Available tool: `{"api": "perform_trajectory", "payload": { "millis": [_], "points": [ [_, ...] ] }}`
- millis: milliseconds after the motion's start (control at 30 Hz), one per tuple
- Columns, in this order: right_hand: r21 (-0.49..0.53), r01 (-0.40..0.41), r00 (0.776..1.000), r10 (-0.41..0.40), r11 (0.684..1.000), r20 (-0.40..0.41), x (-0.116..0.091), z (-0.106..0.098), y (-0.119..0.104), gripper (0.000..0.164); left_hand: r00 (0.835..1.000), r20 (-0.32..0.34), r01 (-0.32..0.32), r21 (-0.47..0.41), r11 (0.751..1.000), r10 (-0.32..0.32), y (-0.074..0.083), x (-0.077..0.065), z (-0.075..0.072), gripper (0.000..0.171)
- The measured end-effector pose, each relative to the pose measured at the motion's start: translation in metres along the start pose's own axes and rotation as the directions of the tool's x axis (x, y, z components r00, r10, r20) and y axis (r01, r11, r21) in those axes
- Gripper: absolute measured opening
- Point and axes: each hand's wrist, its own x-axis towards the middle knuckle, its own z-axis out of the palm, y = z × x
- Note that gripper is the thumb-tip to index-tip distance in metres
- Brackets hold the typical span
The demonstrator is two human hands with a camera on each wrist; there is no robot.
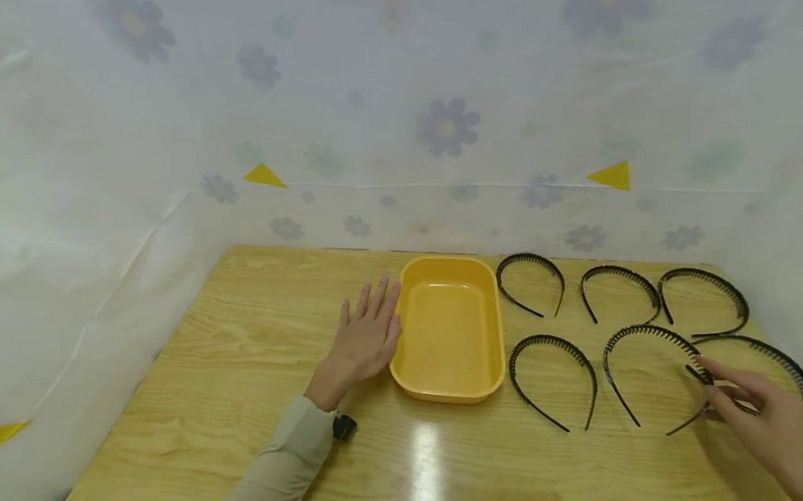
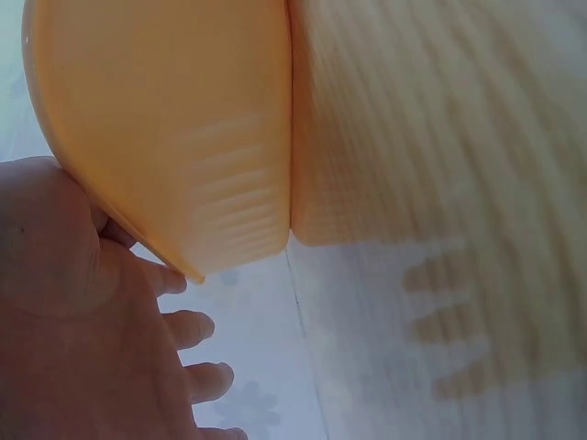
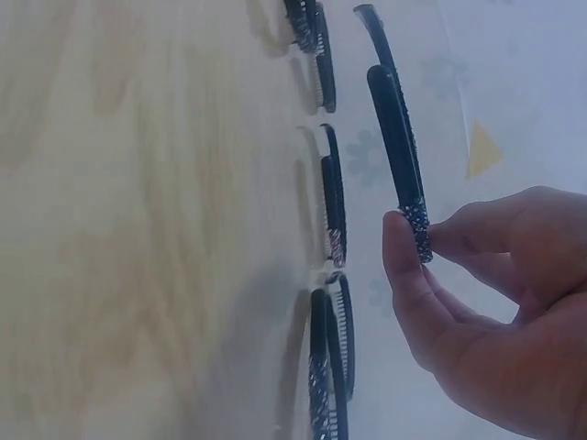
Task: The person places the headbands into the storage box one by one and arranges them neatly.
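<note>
A yellow plastic tray [image 1: 448,397] sits on the table. My left hand [image 1: 364,340] lies along its left rim, fingers extended forward and the thumb side against the edge. In the left wrist view, that hand [image 2: 83,293] meets the tray's rim [image 2: 128,225]. With thumb and fingertips, my right hand [image 1: 763,417] pinches one side of a black toothed headband [image 1: 650,330]. The right wrist view shows this headband [image 3: 396,128] raised off the table, a glittery section at the fingertips. Part of its right side is hidden behind the fingers.
Right of the tray lie several more black headbands, among them a near one [image 1: 556,340], a back left one [image 1: 531,257] and one beside the right hand [image 1: 782,357]. A flower-patterned sheet [image 1: 397,124] hangs behind the wooden table [image 1: 239,332].
</note>
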Motion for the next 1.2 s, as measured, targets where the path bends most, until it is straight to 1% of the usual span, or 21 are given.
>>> {"api": "perform_trajectory", "payload": {
  "millis": [67, 233, 400, 567, 800, 867, 1033, 1100, 1200],
  "points": [
    [0.037, 0.009, 1.0, -0.008, 0.999, -0.007, 0.003, 0.0, -0.003, 0.046, 1.0, 0.001, -0.002, -0.005, 1.0, 0.002, 0.0, 0.0, 0.0, 0.058],
    [0.079, 0.031, 0.999, -0.029, 0.996, -0.028, 0.01, 0.003, -0.017, 0.047, 1.0, 0.004, 0.002, -0.015, 1.0, -0.002, 0.0, -0.001, 0.0, 0.057],
    [0.08, 0.032, 0.998, -0.028, 0.996, -0.049, 0.018, 0.007, -0.032, 0.046, 1.0, -0.005, 0.003, -0.02, 1.0, -0.003, -0.001, -0.001, 0.001, 0.058],
    [0.137, 0.066, 0.995, -0.054, 0.988, -0.085, 0.029, 0.013, -0.046, 0.044, 1.0, -0.014, -0.003, -0.012, 1.0, 0.003, -0.002, 0.0, 0.003, 0.058],
    [0.134, 0.137, 0.982, -0.117, 0.982, -0.146, 0.049, 0.024, -0.069, 0.041, 1.0, -0.01, -0.021, 0.006, 1.0, 0.021, -0.001, 0.001, 0.001, 0.059],
    [0.162, 0.149, 0.981, -0.125, 0.976, -0.146, 0.054, 0.027, -0.074, 0.041, 1.0, -0.003, -0.027, 0.017, 1.0, 0.027, 0.001, 0.003, 0.002, 0.059],
    [0.174, 0.149, 0.98, -0.122, 0.973, -0.159, 0.065, 0.035, -0.088, 0.04, 0.999, 0.001, -0.048, 0.031, 0.998, 0.048, 0.006, 0.008, 0.006, 0.059],
    [0.155, 0.151, 0.977, -0.124, 0.976, -0.171, 0.07, 0.039, -0.094, 0.04, 0.999, 0.001, -0.049, 0.031, 0.998, 0.049, 0.008, 0.009, 0.007, 0.059],
    [0.155, 0.165, 0.973, -0.135, 0.974, -0.185, 0.078, 0.046, -0.104, 0.039, 0.999, -0.004, -0.046, 0.044, 0.998, 0.046, 0.01, 0.008, 0.008, 0.059]
  ]
}}
